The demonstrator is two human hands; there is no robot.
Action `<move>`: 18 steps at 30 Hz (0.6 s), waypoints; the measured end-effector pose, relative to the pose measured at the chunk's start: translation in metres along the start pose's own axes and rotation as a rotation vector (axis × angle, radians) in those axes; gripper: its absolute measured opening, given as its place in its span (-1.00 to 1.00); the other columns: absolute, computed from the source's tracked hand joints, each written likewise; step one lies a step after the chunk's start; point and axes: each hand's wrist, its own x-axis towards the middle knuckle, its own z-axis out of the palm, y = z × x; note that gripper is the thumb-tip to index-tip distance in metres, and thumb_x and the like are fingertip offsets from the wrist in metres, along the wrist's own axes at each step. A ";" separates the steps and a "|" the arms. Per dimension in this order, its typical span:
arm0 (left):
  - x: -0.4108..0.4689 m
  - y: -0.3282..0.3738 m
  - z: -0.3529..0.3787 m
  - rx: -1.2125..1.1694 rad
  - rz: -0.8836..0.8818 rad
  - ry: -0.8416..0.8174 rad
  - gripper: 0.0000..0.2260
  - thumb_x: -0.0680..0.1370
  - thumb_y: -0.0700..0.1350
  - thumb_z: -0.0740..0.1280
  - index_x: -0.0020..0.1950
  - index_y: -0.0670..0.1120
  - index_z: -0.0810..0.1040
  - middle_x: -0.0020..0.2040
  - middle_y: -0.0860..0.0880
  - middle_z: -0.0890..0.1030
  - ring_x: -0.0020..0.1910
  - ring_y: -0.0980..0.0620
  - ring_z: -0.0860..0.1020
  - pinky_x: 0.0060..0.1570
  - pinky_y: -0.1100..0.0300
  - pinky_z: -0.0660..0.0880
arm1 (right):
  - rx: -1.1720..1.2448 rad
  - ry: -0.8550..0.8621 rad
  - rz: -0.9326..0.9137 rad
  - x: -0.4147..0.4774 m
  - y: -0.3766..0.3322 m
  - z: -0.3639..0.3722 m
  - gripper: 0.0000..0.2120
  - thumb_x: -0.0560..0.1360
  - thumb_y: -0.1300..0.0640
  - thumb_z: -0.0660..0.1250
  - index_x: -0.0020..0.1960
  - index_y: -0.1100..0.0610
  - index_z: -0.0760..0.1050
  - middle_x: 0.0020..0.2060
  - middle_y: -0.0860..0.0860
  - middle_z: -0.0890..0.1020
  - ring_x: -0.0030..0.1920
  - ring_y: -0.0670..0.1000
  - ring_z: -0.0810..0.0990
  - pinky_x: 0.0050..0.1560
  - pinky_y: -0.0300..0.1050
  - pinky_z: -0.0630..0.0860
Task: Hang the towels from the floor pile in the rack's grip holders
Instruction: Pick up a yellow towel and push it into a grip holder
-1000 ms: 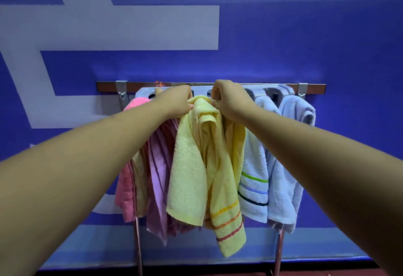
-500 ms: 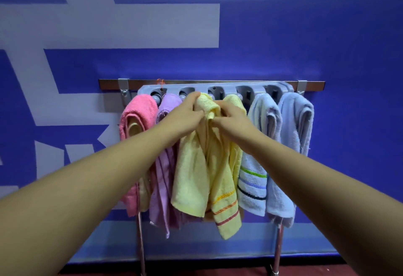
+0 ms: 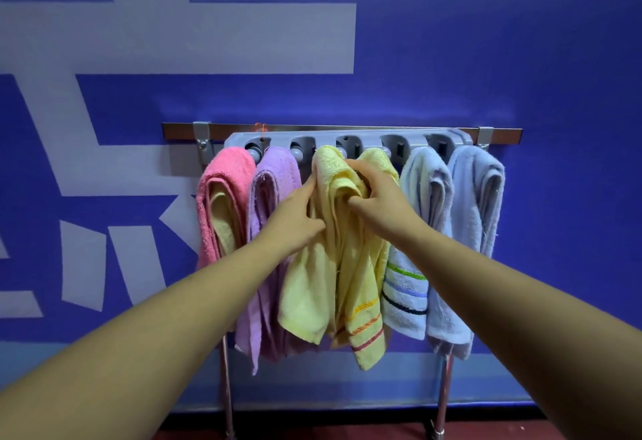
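Note:
A grey rack (image 3: 347,139) with several grip holders hangs on a metal rail in front of the blue wall. Several towels hang from it: pink (image 3: 222,196), purple (image 3: 271,189), two yellow ones, a white striped one (image 3: 410,286) and a pale blue one (image 3: 476,203). My left hand (image 3: 295,220) grips the left yellow towel (image 3: 309,293) below its holder. My right hand (image 3: 378,203) pinches the folds of the same towel beside the second yellow towel (image 3: 371,328). The floor pile is out of view.
The rail (image 3: 503,133) rests on two chrome uprights (image 3: 443,401) that stand on a dark red floor. The blue wall with pale painted shapes is directly behind the rack.
Both hands have come down from the holder slots to the upper folds of the yellow towel. The towel now hangs from its holder, and the view has pulled back slightly.

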 end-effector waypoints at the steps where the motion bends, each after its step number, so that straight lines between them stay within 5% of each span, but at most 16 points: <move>1: -0.002 0.002 0.000 -0.013 -0.063 -0.078 -0.18 0.35 -0.12 0.36 0.56 0.22 0.15 0.13 0.08 0.59 0.07 0.05 0.60 0.14 0.11 0.53 | -0.022 -0.006 -0.011 0.000 0.002 0.000 -0.39 0.41 0.36 0.26 0.43 0.03 0.42 0.20 -0.06 0.56 0.19 -0.10 0.52 0.17 -0.22 0.45; 5: -0.005 -0.002 0.008 -0.046 -0.255 -0.183 -0.44 0.28 -0.02 0.30 0.29 0.02 0.51 0.09 0.00 0.67 0.06 0.01 0.63 0.09 0.11 0.56 | -0.096 0.015 -0.036 -0.007 0.008 0.001 -0.51 0.40 0.34 0.28 0.30 0.05 0.45 0.01 -0.12 0.56 0.03 -0.08 0.52 -0.04 -0.25 0.40; 9: -0.014 -0.020 0.014 0.185 -0.147 0.090 -0.80 0.48 -0.12 0.31 -0.06 -0.23 0.62 -0.17 -0.13 0.54 0.05 -0.09 0.51 0.02 0.18 0.38 | -0.019 0.061 0.067 -0.030 0.016 0.011 -0.64 0.45 0.21 0.36 0.21 0.07 0.40 -0.03 -0.05 0.61 -0.06 -0.01 0.59 -0.02 -0.06 0.54; 11: -0.027 -0.022 0.020 0.198 -0.081 0.258 -0.88 0.52 -0.20 0.34 -0.06 -0.22 0.64 -0.20 -0.08 0.46 -0.02 -0.07 0.45 -0.09 0.19 0.26 | -0.023 0.042 0.127 -0.042 0.024 0.018 -0.71 0.46 0.16 0.38 0.15 0.09 0.42 -0.05 -0.03 0.61 -0.05 -0.02 0.59 -0.02 -0.06 0.56; 14: -0.044 -0.017 0.028 0.010 -0.079 0.315 -0.63 0.46 -0.25 0.40 0.24 -0.11 0.49 -0.08 -0.03 0.60 -0.13 -0.03 0.57 -0.07 0.16 0.43 | -0.038 0.077 0.204 -0.057 0.037 0.030 -0.83 0.47 0.14 0.39 0.04 0.14 0.49 -0.12 -0.03 0.61 -0.08 -0.01 0.58 -0.05 -0.05 0.52; 18: -0.060 -0.034 0.044 0.107 -0.083 0.128 -0.33 0.40 -0.07 0.54 0.42 -0.17 0.34 0.32 -0.16 0.48 0.32 -0.09 0.46 0.28 0.24 0.32 | -0.015 0.061 0.306 -0.074 0.058 0.054 -0.79 0.44 0.07 0.42 -0.05 0.20 0.55 -0.22 0.08 0.65 -0.16 0.08 0.61 -0.13 0.03 0.51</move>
